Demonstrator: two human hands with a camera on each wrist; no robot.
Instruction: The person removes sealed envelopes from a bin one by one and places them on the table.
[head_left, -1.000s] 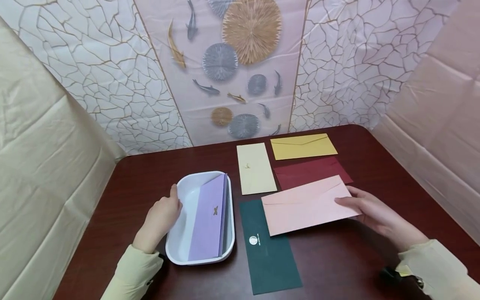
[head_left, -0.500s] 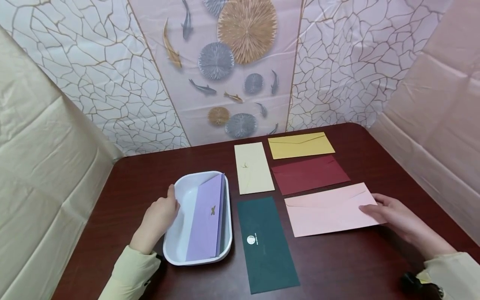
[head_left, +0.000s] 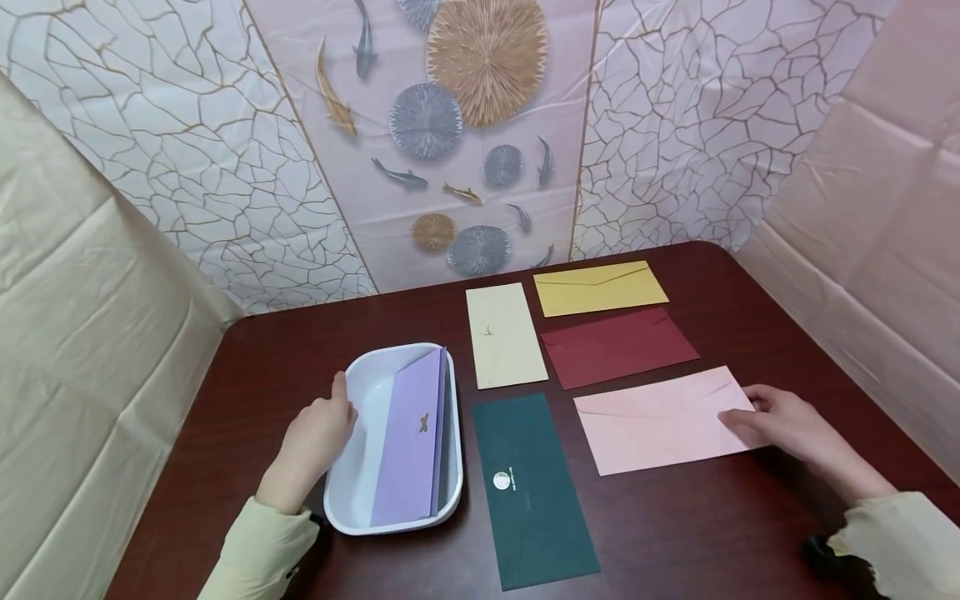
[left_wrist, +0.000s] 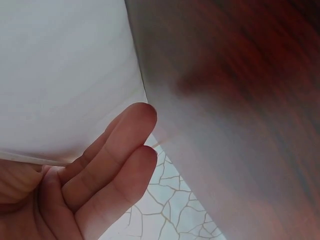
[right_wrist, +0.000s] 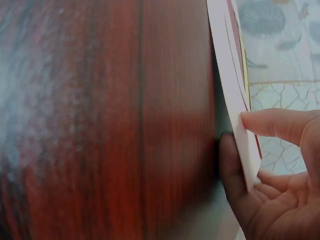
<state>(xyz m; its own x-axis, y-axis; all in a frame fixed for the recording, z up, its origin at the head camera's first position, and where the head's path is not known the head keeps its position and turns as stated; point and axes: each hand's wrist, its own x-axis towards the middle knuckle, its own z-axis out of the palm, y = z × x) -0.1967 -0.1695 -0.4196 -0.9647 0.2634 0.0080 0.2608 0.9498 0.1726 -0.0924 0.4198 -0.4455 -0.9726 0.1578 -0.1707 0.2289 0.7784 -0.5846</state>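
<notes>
My left hand [head_left: 312,442] grips the left rim of a white plastic tray [head_left: 358,500]. In the left wrist view its fingers [left_wrist: 112,165] lie against the tray's outer side, and the thumb is at the rim. A purple envelope [head_left: 408,450] with a small gold mark leans inside the tray, with another edge behind it. At the right, my right hand [head_left: 798,429] pinches the right end of a pink envelope [head_left: 652,421]. In the right wrist view the thumb [right_wrist: 275,124] is on the upper face and fingers are beneath, close to the tabletop.
A dark green envelope [head_left: 532,508] lies between tray and pink envelope. Behind are a cream envelope [head_left: 506,333], a dark red envelope [head_left: 618,348] and a yellow envelope [head_left: 600,289]. Patterned cloth [head_left: 262,167] hangs at the back edge of the brown table [head_left: 675,533].
My right hand has carried the pink envelope rightward and lower, off the green and red envelopes, and has nearly stopped. My left hand keeps its grip on the tray.
</notes>
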